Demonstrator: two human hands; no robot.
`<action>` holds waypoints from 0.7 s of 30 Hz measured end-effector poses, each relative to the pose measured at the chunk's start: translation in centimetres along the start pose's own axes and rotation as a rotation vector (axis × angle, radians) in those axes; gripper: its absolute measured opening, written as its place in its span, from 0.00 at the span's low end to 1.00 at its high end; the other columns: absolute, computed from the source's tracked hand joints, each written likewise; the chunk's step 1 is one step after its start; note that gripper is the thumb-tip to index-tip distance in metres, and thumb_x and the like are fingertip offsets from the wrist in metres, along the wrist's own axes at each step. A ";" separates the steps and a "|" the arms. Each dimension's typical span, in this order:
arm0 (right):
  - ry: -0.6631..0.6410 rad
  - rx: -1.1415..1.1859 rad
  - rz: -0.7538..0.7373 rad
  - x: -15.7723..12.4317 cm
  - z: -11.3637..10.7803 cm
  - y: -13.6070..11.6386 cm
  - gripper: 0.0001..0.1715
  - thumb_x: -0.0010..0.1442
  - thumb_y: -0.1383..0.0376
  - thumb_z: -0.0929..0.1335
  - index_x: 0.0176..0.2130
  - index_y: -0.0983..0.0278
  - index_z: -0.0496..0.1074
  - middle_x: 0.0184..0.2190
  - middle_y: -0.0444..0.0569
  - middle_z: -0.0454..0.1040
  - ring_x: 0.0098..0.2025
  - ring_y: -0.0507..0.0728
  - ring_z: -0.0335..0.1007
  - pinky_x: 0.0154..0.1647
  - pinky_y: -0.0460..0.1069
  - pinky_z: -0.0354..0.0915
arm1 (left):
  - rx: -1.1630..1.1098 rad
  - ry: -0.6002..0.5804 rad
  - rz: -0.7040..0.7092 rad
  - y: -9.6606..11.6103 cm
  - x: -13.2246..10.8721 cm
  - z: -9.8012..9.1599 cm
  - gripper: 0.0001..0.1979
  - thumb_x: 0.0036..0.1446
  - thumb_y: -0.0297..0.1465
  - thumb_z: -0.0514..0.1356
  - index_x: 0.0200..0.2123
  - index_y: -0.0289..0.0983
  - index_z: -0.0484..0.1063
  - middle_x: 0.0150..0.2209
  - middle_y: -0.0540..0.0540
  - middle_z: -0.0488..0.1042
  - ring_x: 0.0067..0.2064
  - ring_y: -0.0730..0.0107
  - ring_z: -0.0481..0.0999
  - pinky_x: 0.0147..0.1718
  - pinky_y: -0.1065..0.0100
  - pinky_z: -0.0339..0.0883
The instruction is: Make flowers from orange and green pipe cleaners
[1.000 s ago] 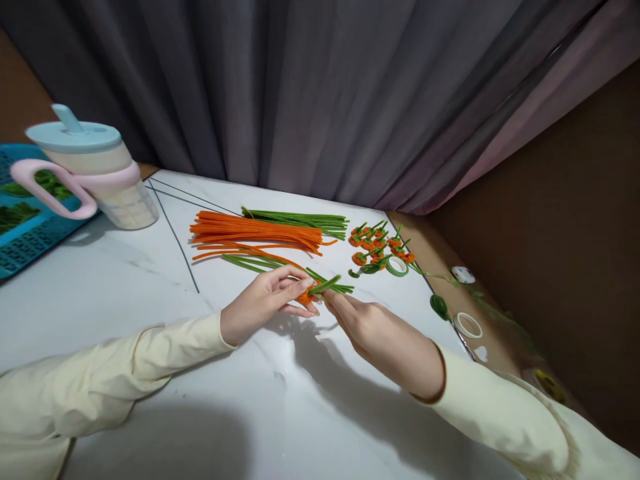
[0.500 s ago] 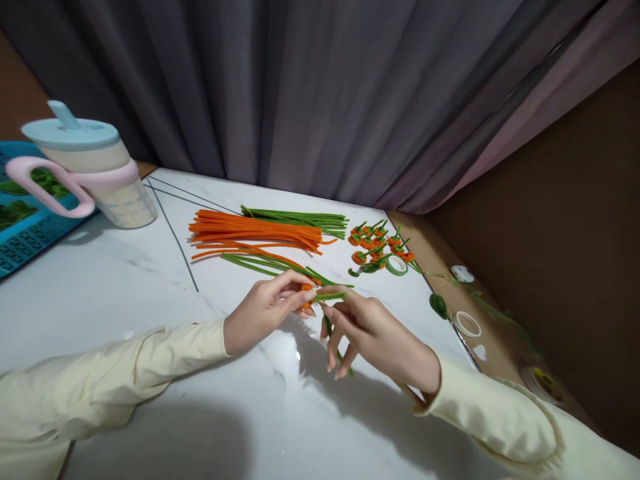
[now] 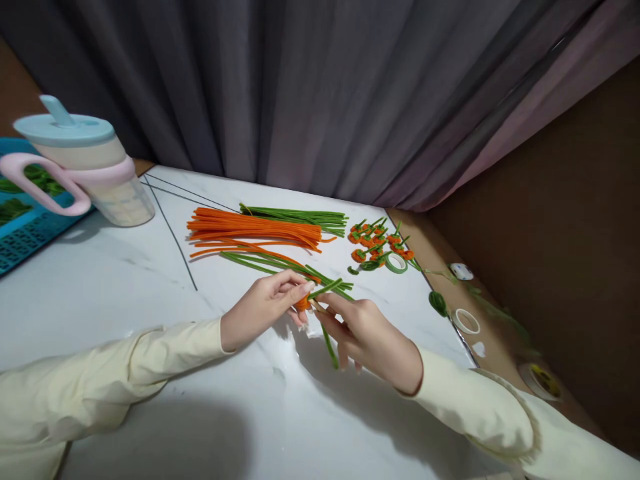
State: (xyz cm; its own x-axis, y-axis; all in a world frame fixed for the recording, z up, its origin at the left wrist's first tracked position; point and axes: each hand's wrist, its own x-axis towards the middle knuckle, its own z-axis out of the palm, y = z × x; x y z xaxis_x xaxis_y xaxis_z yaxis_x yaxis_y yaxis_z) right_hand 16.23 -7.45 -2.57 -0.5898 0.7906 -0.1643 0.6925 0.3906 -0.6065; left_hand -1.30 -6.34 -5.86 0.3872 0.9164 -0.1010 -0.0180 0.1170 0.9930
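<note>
My left hand (image 3: 265, 308) pinches a small orange pipe-cleaner coil (image 3: 302, 303) between thumb and fingers, just above the white marble table (image 3: 150, 347). My right hand (image 3: 367, 333) meets it from the right, fingers closed on a green pipe cleaner (image 3: 327, 333) that bends at the coil: one end points up right, the other runs down under the fingers. Behind the hands lie a bundle of orange pipe cleaners (image 3: 250, 231) and a bundle of green pipe cleaners (image 3: 300, 217). Several finished small orange-and-green pieces (image 3: 377, 242) lie at the back right.
A plastic jug (image 3: 83, 163) with a pale blue lid and pink handle stands at the back left, beside a teal basket (image 3: 25, 220). A green tape roll (image 3: 397, 264), a white tape roll (image 3: 467, 322) and green leaves (image 3: 439, 303) lie by the right edge. A grey curtain (image 3: 320, 93) hangs behind.
My right hand has turned and drawn in toward me, bending the green pipe cleaner at the orange coil so one end now hangs down. My left hand has stayed put.
</note>
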 end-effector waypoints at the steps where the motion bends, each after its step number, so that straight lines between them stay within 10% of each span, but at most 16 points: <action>1: 0.000 0.064 0.024 0.0 -0.1 -0.2 0.08 0.64 0.72 0.57 0.39 0.66 0.63 0.13 0.37 0.63 0.12 0.48 0.63 0.14 0.40 0.55 | 0.013 0.011 0.018 0.0 0.0 0.0 0.15 0.57 0.41 0.56 0.36 0.33 0.66 0.25 0.48 0.73 0.27 0.70 0.75 0.30 0.69 0.71; 9: -0.007 0.314 0.081 0.0 -0.3 -0.1 0.11 0.65 0.63 0.60 0.41 0.64 0.68 0.31 0.46 0.75 0.17 0.51 0.72 0.09 0.41 0.53 | 0.008 0.041 0.050 0.0 0.0 0.1 0.15 0.56 0.40 0.57 0.36 0.33 0.66 0.26 0.49 0.73 0.28 0.71 0.75 0.29 0.70 0.70; 21: -0.073 0.355 0.100 0.0 -1.0 0.3 0.16 0.65 0.56 0.59 0.40 0.64 0.69 0.19 0.40 0.71 0.14 0.53 0.70 0.21 0.44 0.62 | -0.064 -0.042 -0.039 0.2 0.4 -0.4 0.15 0.57 0.40 0.56 0.35 0.32 0.66 0.25 0.47 0.73 0.26 0.71 0.74 0.27 0.70 0.70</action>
State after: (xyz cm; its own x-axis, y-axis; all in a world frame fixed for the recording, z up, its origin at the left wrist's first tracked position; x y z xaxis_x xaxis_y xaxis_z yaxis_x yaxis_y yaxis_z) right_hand 16.87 -6.87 -2.01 -0.5634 0.7759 -0.2839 0.5687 0.1149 -0.8145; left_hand -1.51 -5.81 -5.70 0.4272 0.8940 -0.1350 -0.0604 0.1772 0.9823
